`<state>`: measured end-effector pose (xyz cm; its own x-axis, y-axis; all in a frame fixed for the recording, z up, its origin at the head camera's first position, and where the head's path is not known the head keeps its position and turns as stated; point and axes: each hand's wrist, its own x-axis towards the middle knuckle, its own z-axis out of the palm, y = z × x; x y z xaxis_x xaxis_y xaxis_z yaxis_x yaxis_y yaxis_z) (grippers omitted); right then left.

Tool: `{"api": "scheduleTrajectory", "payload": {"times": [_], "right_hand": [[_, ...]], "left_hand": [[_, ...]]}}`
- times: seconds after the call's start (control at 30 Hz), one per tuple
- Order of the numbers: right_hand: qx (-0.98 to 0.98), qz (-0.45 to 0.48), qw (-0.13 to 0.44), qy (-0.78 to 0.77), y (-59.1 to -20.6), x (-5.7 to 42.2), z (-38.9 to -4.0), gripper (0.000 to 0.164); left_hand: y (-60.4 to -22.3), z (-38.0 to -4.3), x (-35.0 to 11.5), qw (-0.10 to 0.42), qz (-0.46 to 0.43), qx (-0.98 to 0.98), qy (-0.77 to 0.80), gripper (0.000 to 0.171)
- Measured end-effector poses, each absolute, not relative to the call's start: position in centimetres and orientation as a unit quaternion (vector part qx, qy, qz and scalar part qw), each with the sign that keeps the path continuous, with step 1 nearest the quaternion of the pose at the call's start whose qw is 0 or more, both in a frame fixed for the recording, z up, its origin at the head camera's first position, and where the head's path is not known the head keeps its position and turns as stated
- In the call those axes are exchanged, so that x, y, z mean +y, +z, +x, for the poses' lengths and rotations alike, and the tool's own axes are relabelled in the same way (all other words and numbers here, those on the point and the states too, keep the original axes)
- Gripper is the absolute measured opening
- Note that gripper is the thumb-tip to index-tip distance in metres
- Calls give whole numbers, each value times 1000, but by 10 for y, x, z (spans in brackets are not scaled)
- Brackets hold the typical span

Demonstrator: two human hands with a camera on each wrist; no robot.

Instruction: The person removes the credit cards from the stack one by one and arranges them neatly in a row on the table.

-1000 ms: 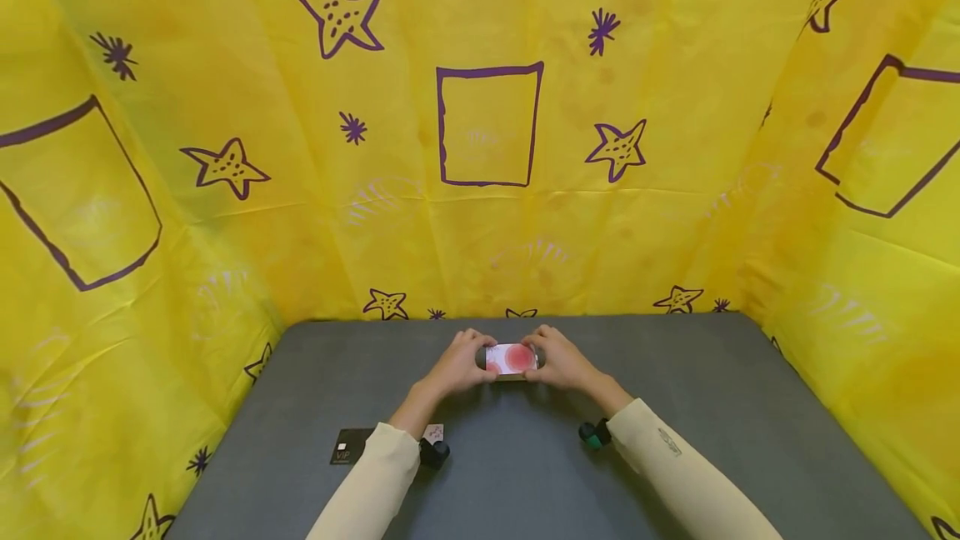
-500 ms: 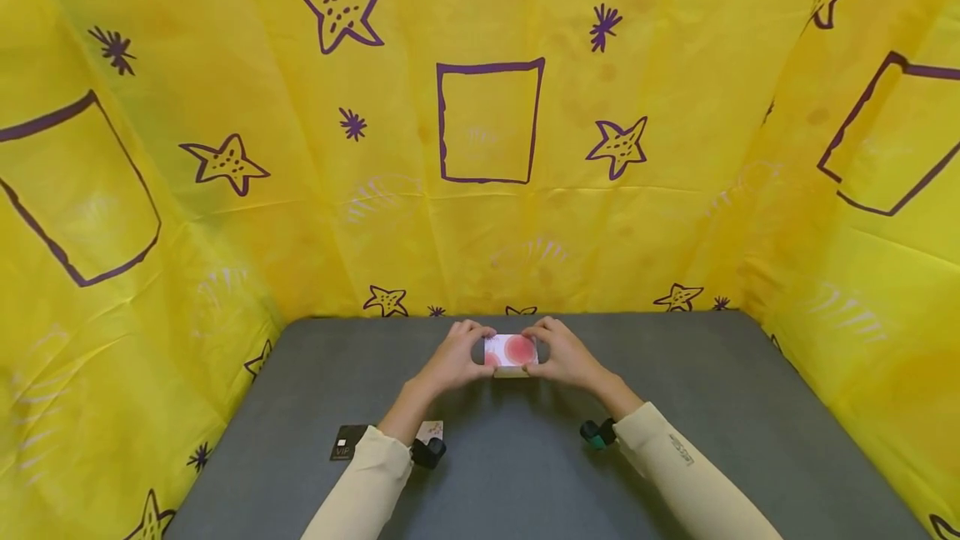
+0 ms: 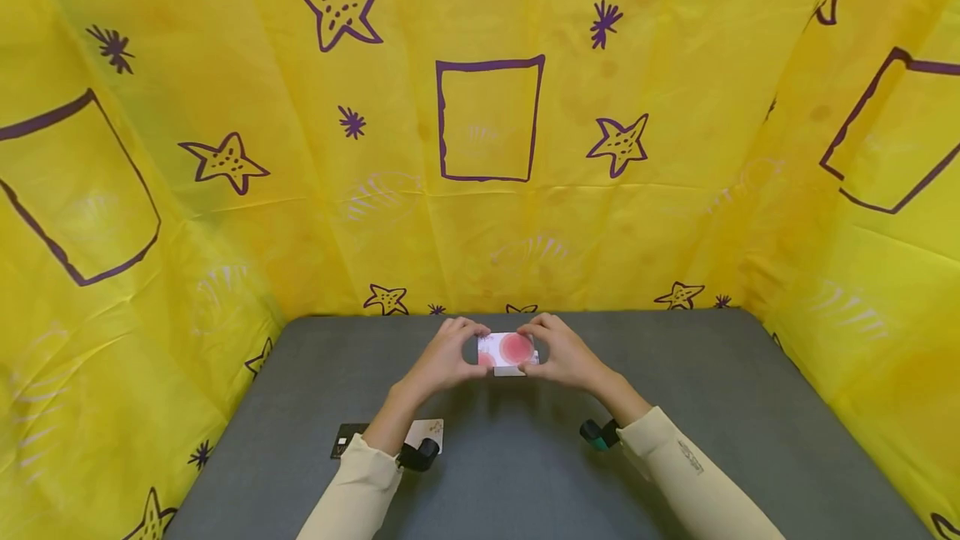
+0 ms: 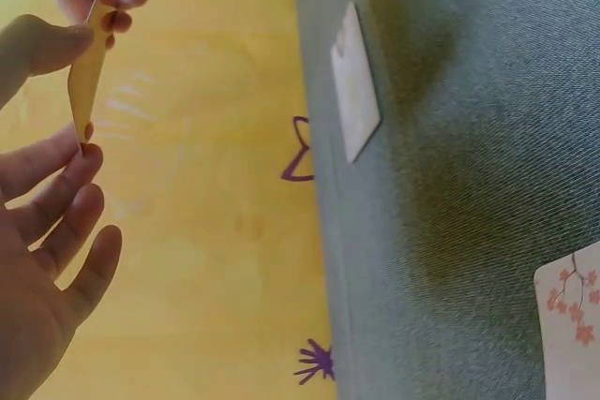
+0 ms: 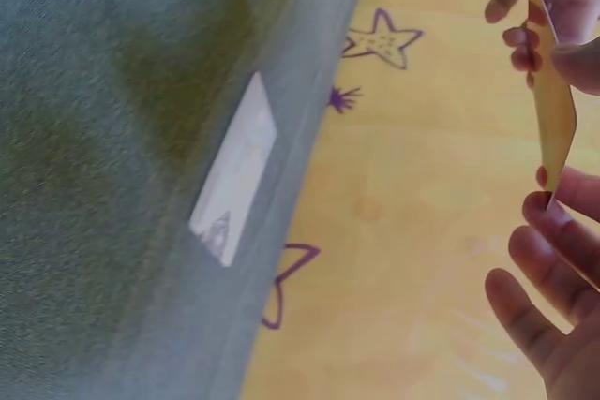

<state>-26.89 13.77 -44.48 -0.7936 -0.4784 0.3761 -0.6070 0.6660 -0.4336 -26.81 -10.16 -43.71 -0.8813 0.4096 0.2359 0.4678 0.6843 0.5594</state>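
Note:
My left hand [image 3: 444,354] pinches the left end of a thin card [image 3: 501,350], white with pink circles, between thumb and fingers. At the other end, my right hand [image 3: 564,354] pinches it the same way. In the left wrist view the card [image 4: 90,72] appears nearly edge-on with its yellowish side showing. The right wrist view also has the card [image 5: 553,105] up off the table between both hands. Below it, a whitish card [image 4: 356,86] lies flat on the table; in the head view it is mostly hidden behind the held card.
A dark card [image 3: 347,438] and a pale card with pink blossoms [image 3: 432,432] lie on the grey table [image 3: 510,473] at the left, partly hidden by my left forearm. Yellow cloth [image 3: 487,248] with purple drawings hangs behind and at both sides.
The held card has tilted more toward the camera and drifted slightly left. My forearms have spread apart, and more of the blossom card shows. Both hands keep their pinch.

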Motion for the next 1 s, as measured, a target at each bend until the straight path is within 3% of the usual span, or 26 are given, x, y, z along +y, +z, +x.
{"api": "scheduleTrajectory", "payload": {"times": [0.57,1.0], "right_hand": [[-895,329,116,280,-417,131,-247,48],[-881,348,113,301,-419,125,-239,46]], "left_hand": [[-417,-246,-114,89,-245,-911,-320,49],[-415,-234,-127,73,-245,-912,-322,48]]}}
